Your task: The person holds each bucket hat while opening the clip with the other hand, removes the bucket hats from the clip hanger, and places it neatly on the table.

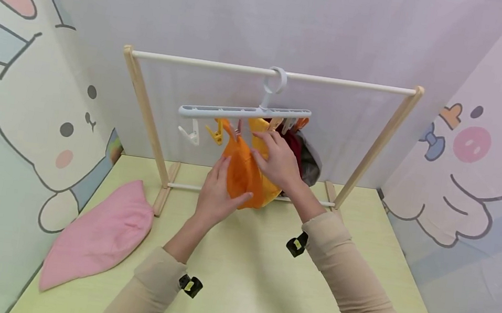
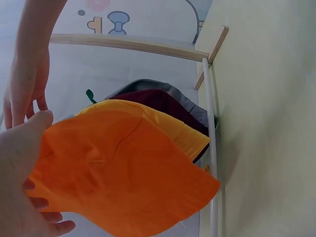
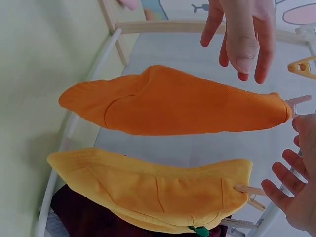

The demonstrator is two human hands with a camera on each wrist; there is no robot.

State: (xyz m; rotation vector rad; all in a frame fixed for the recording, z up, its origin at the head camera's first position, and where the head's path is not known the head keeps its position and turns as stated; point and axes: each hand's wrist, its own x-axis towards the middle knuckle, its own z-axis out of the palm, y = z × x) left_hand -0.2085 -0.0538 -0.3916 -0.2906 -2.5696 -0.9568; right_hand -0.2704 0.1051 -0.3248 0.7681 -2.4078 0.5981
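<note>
We see two hands about an orange hat (image 1: 244,174) on a hanger (image 1: 223,114).

The hat hangs from a pink clip (image 3: 299,100), in front of a yellow hat (image 1: 270,193) — a dark red one (image 2: 153,101) and a grey one (image 2: 185,101) sit behind that. The left hand (image 1: 220,192) is by the orange hat, fingers loosely extended; the right hand (image 1: 279,160) is spread, thumb near the clip — we cannot tell whether it touches. On the worktop (image 1: 235,276) we see a pink hat (image 1: 102,237).

Arms (image 1: 148,286) forward, left fingers (image 1: 218,172) extended
</note>
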